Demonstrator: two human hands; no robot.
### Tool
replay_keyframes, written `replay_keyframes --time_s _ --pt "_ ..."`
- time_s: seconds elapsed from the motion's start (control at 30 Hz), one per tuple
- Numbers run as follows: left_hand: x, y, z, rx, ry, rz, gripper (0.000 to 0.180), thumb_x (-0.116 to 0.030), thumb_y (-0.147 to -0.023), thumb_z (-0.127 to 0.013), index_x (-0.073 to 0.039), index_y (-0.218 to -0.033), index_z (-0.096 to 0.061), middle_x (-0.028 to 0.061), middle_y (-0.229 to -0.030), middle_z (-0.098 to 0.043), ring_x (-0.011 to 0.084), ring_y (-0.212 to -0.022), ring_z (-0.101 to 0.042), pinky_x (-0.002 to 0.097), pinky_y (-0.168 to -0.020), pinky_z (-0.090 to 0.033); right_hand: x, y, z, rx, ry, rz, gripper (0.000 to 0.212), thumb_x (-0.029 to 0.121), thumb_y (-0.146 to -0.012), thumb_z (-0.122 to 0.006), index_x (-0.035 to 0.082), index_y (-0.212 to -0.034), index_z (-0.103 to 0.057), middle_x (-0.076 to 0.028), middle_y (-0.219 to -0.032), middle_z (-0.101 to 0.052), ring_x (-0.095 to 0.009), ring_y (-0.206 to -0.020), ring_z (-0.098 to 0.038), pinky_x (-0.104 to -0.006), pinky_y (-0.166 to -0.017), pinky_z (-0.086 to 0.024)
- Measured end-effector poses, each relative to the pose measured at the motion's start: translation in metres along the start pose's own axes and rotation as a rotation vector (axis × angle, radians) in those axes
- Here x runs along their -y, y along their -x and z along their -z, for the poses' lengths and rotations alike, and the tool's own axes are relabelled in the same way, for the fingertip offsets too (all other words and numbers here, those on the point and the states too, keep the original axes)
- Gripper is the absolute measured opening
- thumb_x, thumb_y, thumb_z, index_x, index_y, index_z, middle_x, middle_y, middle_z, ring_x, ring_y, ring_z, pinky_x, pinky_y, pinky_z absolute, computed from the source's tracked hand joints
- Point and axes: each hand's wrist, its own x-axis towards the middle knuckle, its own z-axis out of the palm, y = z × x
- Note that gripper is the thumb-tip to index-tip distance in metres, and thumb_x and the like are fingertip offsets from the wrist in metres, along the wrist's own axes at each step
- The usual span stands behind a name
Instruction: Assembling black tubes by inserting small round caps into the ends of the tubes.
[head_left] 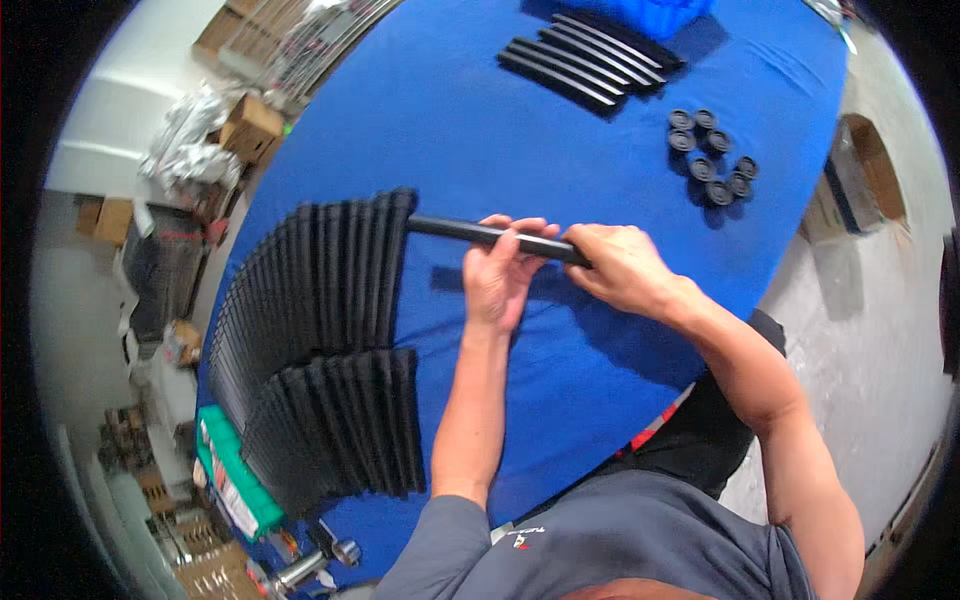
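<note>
A black tube (pixel 450 229) is held up level over the blue-covered table, pointing left and slightly away from me. My left hand (pixel 497 278) is closed around its middle from below, palm up with the thumb on top. My right hand (pixel 622 268) grips the right end, and its fingers hide that tip. The tube's left end comes close to the far row of similar black tubes (pixel 345 265); I cannot tell if they touch. A nearer row of black tubes (pixel 345 420) lies beside my left forearm.
Several round black caps (pixel 702 168) lie at the right of the blue cloth (pixel 560 150). Dark strips with shiny edges (pixel 565 75) lie at the far side near a blue object (pixel 650 12). A green-and-white package (pixel 238 475) and a metal tool (pixel 300 570) sit lower left. An open cardboard box (pixel 865 170) stands right.
</note>
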Motion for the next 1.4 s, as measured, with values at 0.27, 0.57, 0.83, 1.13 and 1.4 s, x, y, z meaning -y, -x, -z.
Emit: replay_keyframes --time_s 0.27,0.57,0.83,1.13,1.4 --pt "0.000 0.004 -0.002 0.075 0.042 0.013 0.021 -0.013 -0.094 -0.063 -0.011 -0.114 -0.054 0.0189 -0.112 -0.066 0.0377 -0.110 -0.063 0.0506 -0.093 -0.053 0.002 -0.001 0.010 0.122 -0.317 -0.105 0.030 0.023 -0.079 -0.072 -0.002 -0.088 -0.058 -0.016 -0.066 -0.061 -0.027 -0.058 -0.063 -0.0391 -0.055 -0.049" --pt "-0.002 0.004 -0.001 0.089 0.006 -0.010 0.023 -0.010 -0.093 -0.064 -0.011 -0.112 -0.051 0.0180 -0.111 -0.065 0.0346 -0.108 -0.065 0.0457 -0.089 -0.058 0.017 -0.005 0.019 0.387 -0.500 -0.432 0.021 0.013 -0.079 -0.070 -0.001 -0.089 -0.057 -0.017 -0.070 -0.061 -0.034 -0.064 -0.063 -0.0416 -0.057 -0.047" --pt "-0.001 0.001 -0.001 0.098 0.024 -0.037 0.022 -0.011 -0.094 -0.064 -0.013 -0.111 -0.051 0.0171 -0.110 -0.065 0.0337 -0.107 -0.065 0.0458 -0.090 -0.058 0.019 -0.008 0.032 0.421 -0.515 -0.394 0.022 0.011 -0.078 -0.070 -0.001 -0.091 -0.056 -0.017 -0.071 -0.060 -0.034 -0.066 -0.063 -0.0426 -0.059 -0.047" --pt "0.001 -0.001 -0.002 0.040 0.000 -0.056 0.019 -0.012 -0.094 -0.063 -0.012 -0.108 -0.051 0.0179 -0.106 -0.066 0.0337 -0.103 -0.067 0.0462 -0.087 -0.058 0.010 0.001 0.009 0.067 -0.109 -0.041 0.019 0.008 -0.079 -0.067 -0.002 -0.086 -0.054 -0.022 -0.072 -0.059 -0.041 -0.068 -0.060 -0.0459 -0.060 -0.044" --pt "0.001 -0.001 -0.007 0.022 -0.010 -0.048 0.018 -0.013 -0.095 -0.063 -0.012 -0.107 -0.049 0.0164 -0.103 -0.067 0.0327 -0.102 -0.067 0.0440 -0.084 -0.060 0.011 0.002 0.009 0.083 -0.192 -0.101 0.017 0.008 -0.079 -0.067 -0.003 -0.086 -0.057 -0.021 -0.064 -0.053 -0.035 -0.056 -0.055 -0.0428 -0.054 -0.040"
